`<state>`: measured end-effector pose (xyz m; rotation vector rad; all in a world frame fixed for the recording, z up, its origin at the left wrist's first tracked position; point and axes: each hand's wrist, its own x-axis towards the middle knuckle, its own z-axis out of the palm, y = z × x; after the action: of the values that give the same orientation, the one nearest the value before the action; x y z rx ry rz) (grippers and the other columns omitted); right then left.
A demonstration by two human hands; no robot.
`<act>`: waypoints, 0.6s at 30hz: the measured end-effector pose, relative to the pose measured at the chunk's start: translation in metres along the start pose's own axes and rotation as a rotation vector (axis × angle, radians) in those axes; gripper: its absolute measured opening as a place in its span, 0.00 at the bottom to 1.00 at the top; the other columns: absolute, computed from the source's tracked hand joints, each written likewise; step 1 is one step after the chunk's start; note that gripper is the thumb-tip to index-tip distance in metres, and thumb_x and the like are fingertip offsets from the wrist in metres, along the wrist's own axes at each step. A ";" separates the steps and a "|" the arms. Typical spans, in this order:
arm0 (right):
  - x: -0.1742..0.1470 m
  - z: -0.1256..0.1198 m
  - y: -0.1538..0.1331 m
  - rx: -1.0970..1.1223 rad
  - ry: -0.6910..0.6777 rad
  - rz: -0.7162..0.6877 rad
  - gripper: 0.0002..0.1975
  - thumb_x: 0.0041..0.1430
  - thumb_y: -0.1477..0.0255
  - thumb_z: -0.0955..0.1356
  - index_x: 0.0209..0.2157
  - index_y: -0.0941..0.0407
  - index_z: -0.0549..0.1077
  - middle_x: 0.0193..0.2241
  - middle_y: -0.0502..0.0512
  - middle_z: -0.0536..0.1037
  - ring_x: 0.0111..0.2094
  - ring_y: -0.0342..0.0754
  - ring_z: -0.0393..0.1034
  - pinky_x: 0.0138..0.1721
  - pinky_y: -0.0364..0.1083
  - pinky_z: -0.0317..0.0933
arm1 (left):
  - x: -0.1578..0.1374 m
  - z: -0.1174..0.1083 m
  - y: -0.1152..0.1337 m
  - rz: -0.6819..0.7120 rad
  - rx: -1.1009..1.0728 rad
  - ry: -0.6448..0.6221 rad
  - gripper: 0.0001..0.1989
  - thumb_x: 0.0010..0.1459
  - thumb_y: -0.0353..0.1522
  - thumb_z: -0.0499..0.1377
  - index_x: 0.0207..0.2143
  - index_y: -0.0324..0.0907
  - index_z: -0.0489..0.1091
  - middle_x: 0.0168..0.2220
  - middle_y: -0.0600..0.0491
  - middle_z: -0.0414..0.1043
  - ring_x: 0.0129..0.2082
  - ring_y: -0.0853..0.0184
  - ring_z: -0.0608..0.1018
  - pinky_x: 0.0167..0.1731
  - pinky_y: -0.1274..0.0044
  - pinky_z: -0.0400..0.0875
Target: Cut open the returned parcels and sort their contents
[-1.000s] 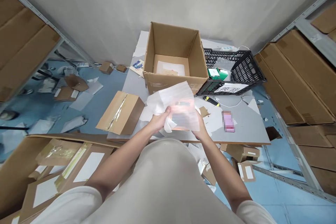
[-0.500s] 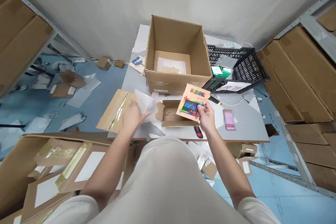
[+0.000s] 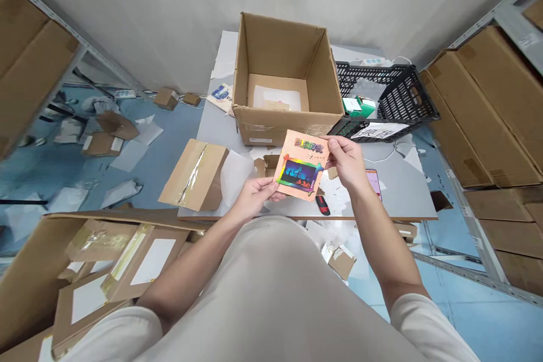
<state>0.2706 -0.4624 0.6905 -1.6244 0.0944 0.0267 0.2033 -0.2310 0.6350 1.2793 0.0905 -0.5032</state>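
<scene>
A thin peach-coloured book [image 3: 300, 165] with rainbow lettering and a dark framed picture on its cover is held up, tilted towards me. My left hand [image 3: 258, 195] pinches its lower left corner between thumb and fingers. At the upper right edge, my right hand [image 3: 344, 159] grips it. Behind and below the book lies a small open cardboard box [image 3: 267, 165], mostly hidden by it. Left of that box, a white translucent wrapping sheet [image 3: 236, 176] leans against a taped brown carton [image 3: 199, 169].
A large open cardboard box [image 3: 288, 123] stands at the table's back. Right of it is a black plastic crate [image 3: 407, 103] with a green box [image 3: 360, 106]. A red-and-black cutter [image 3: 323, 205] lies near the front edge, a phone [image 3: 373, 182] farther right. Shelves with cartons flank both sides.
My left hand has left the white sheet and moved right to take the book's lower left corner. My right hand has shifted up to its upper right edge.
</scene>
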 end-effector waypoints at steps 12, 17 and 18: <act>0.008 -0.006 -0.012 0.025 -0.416 -0.081 0.24 0.42 0.58 0.76 0.42 0.51 0.76 0.36 0.53 0.79 0.38 0.51 0.74 0.36 0.50 0.70 | 0.000 0.031 0.002 -0.174 -0.373 -0.226 0.21 0.47 0.42 0.67 0.43 0.42 0.75 0.35 0.49 0.77 0.35 0.66 0.78 0.36 0.77 0.71; 0.022 -0.017 -0.020 -0.069 -0.363 -0.059 0.21 0.47 0.61 0.74 0.42 0.55 0.77 0.32 0.51 0.78 0.28 0.42 0.71 0.22 0.40 0.67 | 0.002 0.021 0.001 0.092 -0.319 -0.072 0.32 0.45 0.56 0.61 0.43 0.42 0.75 0.44 0.44 0.76 0.44 0.56 0.78 0.41 0.69 0.73; 0.024 -0.019 -0.021 -0.074 -0.336 -0.057 0.22 0.47 0.61 0.74 0.43 0.55 0.77 0.32 0.51 0.78 0.28 0.42 0.71 0.21 0.40 0.67 | 0.002 0.020 0.000 0.117 -0.257 -0.009 0.30 0.45 0.54 0.63 0.41 0.40 0.75 0.40 0.44 0.78 0.41 0.57 0.79 0.40 0.69 0.73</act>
<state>0.2951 -0.4810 0.7110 -1.6736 -0.2135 0.2606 0.2008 -0.2503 0.6399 1.0245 0.0698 -0.3826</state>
